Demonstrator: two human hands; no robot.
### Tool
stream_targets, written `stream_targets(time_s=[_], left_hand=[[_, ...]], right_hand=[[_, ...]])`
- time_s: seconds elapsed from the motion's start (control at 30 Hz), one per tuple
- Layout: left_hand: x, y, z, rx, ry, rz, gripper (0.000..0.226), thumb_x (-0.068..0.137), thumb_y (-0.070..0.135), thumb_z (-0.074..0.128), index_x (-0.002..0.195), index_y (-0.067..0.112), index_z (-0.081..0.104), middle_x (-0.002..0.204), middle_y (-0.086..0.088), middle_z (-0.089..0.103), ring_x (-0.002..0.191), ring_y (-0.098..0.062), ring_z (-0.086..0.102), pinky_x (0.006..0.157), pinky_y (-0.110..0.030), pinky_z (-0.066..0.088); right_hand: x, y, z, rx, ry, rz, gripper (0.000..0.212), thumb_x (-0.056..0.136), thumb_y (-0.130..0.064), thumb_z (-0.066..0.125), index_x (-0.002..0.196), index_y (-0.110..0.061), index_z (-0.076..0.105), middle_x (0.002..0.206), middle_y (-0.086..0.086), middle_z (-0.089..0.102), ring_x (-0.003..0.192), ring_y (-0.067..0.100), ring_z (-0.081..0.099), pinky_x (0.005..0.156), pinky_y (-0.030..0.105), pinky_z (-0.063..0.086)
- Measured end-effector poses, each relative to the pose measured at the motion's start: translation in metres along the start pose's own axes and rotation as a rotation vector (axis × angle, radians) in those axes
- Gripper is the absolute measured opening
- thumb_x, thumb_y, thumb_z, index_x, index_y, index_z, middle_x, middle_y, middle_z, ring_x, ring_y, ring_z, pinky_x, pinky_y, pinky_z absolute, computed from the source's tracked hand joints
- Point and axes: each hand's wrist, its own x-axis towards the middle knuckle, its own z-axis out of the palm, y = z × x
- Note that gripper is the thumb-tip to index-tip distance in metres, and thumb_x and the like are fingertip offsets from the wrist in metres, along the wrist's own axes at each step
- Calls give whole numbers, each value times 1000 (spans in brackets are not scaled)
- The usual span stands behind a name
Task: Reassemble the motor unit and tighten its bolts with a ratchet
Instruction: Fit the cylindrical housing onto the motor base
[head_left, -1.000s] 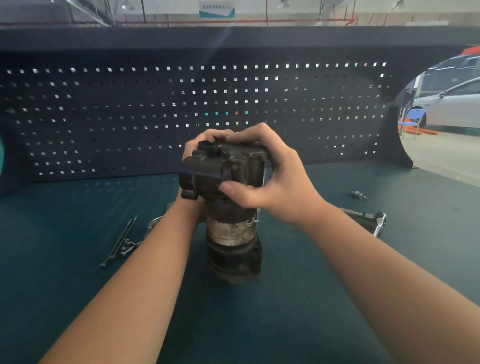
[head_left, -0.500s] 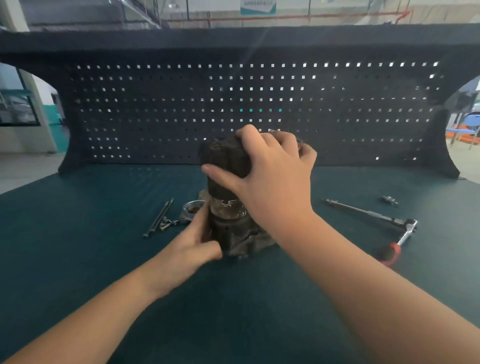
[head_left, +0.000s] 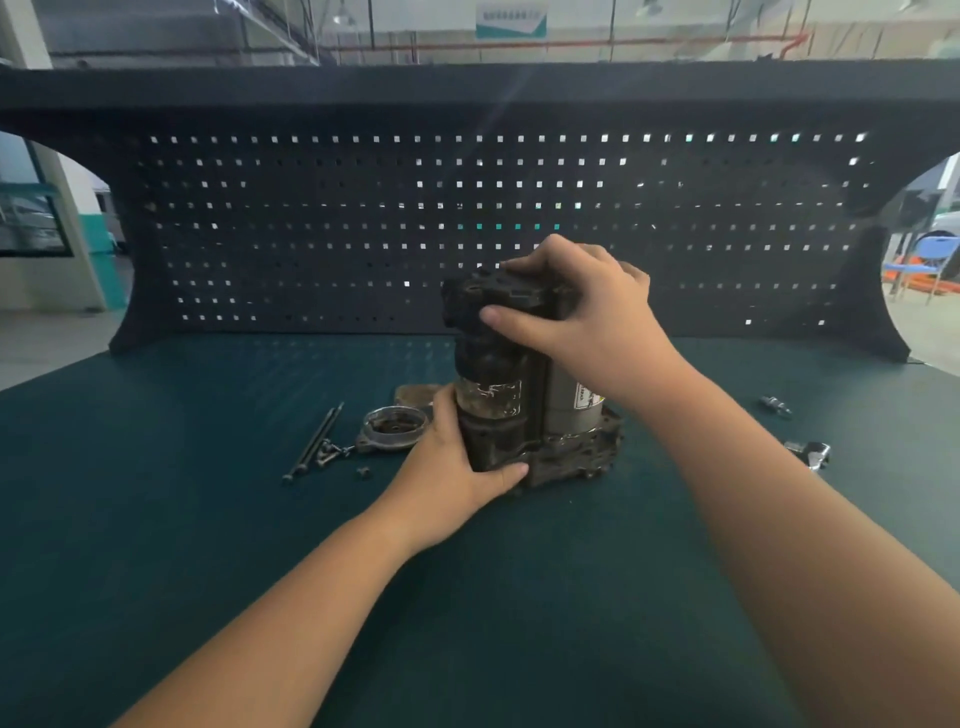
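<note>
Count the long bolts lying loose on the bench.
2 that I can tell: the long bolts lie side by side, left of the round cover and the motor unit. More could be hidden behind the unit or the hands.

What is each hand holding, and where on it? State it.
Both hold the motor unit: left hand grips its lower body, right hand clasps its top cap.

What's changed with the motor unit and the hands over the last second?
The motor unit went from being held up in both hands to standing upright on the bench. The left hand dropped from the top to grip its lower body; the right hand still holds the black top housing. The long bolts, round end cap and ratchet head lie untouched.
</note>
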Motion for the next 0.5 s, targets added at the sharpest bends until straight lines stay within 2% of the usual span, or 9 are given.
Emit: stream_targets(time_s=[0.07,0.17,0.2,0.27,0.3,0.33,0.4,0.43,0.5], left_hand=[[-1,0,-1,-33,-31,25,84,75,38,80,132,44,18,118,38,42,102,37,36,79,11,28],[-4,-1,-3,-102,-55,33,86,74,43,80,137,45,23,120,40,47,108,33,38,82,9,30],[-4,-1,-3,-121,-55,31,80,75,44,79,136,47,27,118,41,52,110,29,42,83,8,32],[-5,0,-5,-137,-53,22,63,79,43,75,127,52,36,115,42,56,110,22,49,83,5,35],[-5,1,-5,-144,-52,20,57,80,42,75,123,54,40,114,41,57,109,19,51,83,5,36],[-5,1,-5,-154,-51,21,53,80,39,75,120,53,44,114,40,59,109,18,53,83,4,37],[-4,1,-6,-171,-48,26,47,79,34,75,117,49,51,112,34,63,106,15,57,82,2,39],[-3,2,-7,-172,-47,26,45,77,33,75,114,47,53,110,32,65,105,13,58,82,0,41],[-2,1,-9,-171,-45,17,42,74,34,74,111,46,56,108,29,67,103,10,61,84,-5,44]], right_hand=[[1,2,-5,97,-36,42,43,63,-62,71,89,-30,58,92,-40,57,104,-7,49,107,49,29],[3,2,-10,217,-83,66,47,59,-61,71,86,-27,55,91,-34,62,103,8,57,104,54,35],[3,2,-10,212,-87,66,46,59,-60,72,86,-27,55,91,-36,61,103,5,55,105,53,34],[2,4,-8,140,-65,55,41,65,-56,75,89,-28,58,91,-51,49,103,-14,42,107,48,30],[1,5,-6,99,-36,48,39,68,-53,76,91,-27,58,91,-53,46,102,-20,35,106,44,27],[1,5,-4,61,-4,37,38,69,-53,76,90,-27,57,90,-47,51,101,-19,32,104,43,24],[0,2,1,-19,51,2,37,70,-53,75,85,-29,51,89,-27,56,108,1,35,101,43,22],[-1,0,3,-51,69,-17,37,71,-53,75,84,-29,49,90,-22,56,111,8,37,101,42,21],[-2,-2,6,-76,84,-41,38,71,-53,74,85,-27,51,91,-22,55,112,8,40,104,42,17]])
